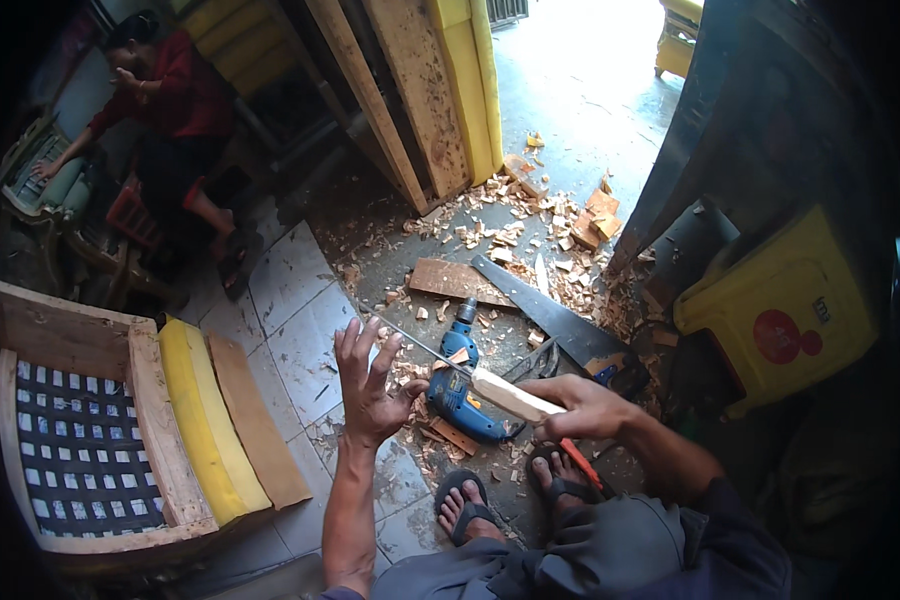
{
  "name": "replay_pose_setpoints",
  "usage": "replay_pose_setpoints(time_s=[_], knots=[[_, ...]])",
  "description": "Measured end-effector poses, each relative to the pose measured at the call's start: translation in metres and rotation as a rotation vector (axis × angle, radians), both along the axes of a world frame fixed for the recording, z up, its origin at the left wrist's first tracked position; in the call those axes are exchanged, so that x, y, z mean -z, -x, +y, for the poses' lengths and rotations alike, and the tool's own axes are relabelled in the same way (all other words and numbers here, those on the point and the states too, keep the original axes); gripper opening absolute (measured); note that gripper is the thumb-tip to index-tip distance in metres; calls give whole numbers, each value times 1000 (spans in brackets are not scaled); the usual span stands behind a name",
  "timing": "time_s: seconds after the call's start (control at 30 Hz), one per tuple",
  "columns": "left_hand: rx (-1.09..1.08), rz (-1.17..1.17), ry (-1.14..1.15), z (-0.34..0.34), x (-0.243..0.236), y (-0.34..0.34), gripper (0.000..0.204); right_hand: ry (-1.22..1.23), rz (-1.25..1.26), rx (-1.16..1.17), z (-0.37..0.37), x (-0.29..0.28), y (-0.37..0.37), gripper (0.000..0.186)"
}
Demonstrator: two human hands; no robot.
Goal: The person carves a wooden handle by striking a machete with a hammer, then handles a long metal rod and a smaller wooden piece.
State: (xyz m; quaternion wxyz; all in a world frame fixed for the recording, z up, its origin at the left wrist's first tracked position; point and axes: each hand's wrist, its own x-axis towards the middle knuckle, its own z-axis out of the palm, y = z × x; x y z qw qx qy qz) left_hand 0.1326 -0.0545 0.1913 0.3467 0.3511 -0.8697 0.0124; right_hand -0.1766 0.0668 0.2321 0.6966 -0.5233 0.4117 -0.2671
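Note:
My right hand (590, 405) grips a pale carved piece of wood (510, 392), from which a long thin metal rod (415, 340) extends toward the upper left. My left hand (370, 390) is raised beside the rod with fingers spread and curved, not closed around it. Below them on the floor lie a blue power drill (460, 400), a handsaw (550, 315) and a flat board (440, 280). An orange-red object (580, 465), too hidden to identify, is under my right hand by my sandalled foot.
Wood chips (590, 225) litter the floor. A wooden seat frame (160, 430) with webbing and yellow foam stands left. A yellow plastic chair (840, 300) is right. Another person (170, 100) in red is at upper left by a carved frame. Planks (420, 90) lean beside a bright doorway.

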Motion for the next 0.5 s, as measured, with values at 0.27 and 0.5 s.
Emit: replay_pose_setpoints(time_s=[0.27, 0.5], knots=[[290, -224, -133, 5, -29, 12, 25, 538, 572, -106, 4, -26, 19, 64], [184, -37, -119, 14, -29, 21, 19, 738, 826, 78, 20, -20, -4, 37]])
